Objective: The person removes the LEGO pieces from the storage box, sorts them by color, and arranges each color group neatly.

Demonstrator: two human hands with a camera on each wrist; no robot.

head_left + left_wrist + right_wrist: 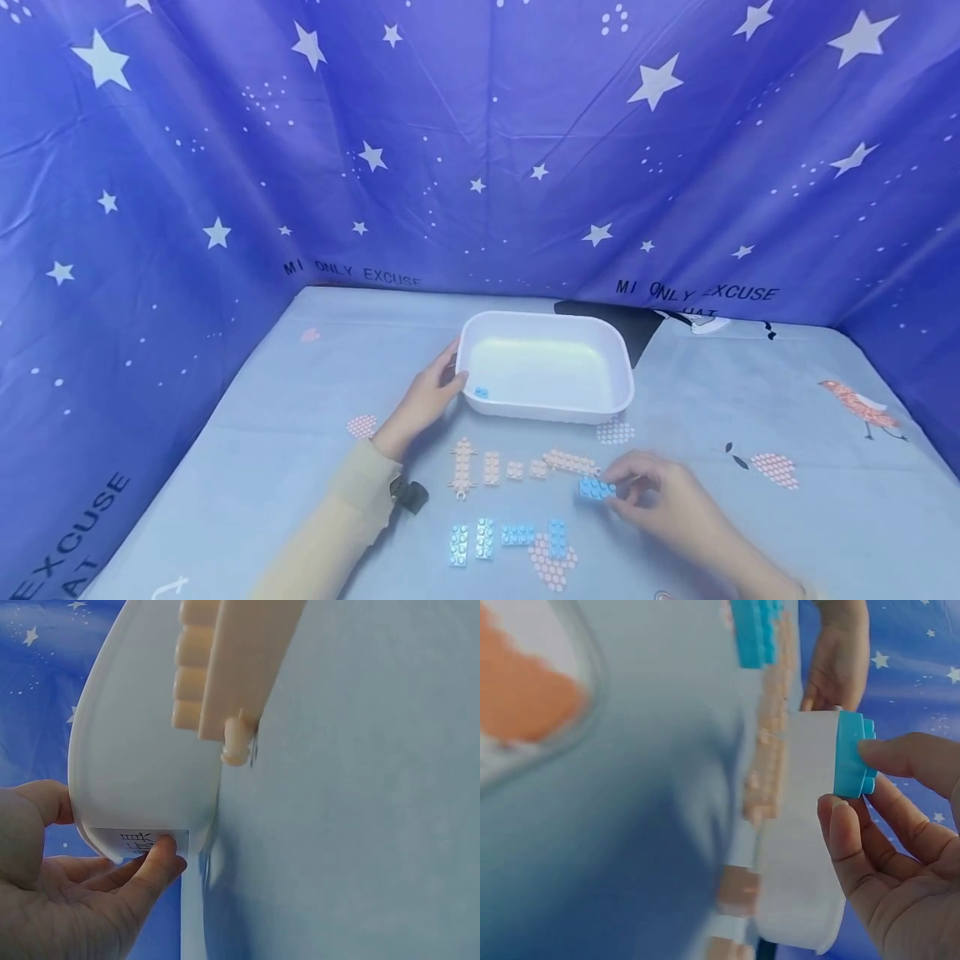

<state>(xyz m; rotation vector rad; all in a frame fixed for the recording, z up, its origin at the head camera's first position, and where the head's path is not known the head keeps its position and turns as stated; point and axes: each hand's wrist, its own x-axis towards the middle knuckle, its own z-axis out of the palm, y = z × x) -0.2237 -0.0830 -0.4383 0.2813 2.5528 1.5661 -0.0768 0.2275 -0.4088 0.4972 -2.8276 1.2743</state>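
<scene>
A white plastic tub point(540, 410) stands at the middle of the table, with a small blue brick point(481, 392) in its near left corner. My left hand point(429, 392) grips the tub's left end; in the left wrist view fingers point(157, 862) press by a printed label on its wall. Between the thumb and fingers of my right hand point(663, 492) is a blue toy building brick point(595, 488), studs up, held over the table in front of the tub. The right wrist view shows the same brick point(851, 755) pinched at its end.
Several peach bricks point(491, 468) lie in a row before the tub, some with side pegs. Nearer me are several blue bricks point(484, 538). A black flat object point(641, 333) shows behind the tub. Starry blue curtains point(487, 150) enclose the cloth-covered table point(285, 433).
</scene>
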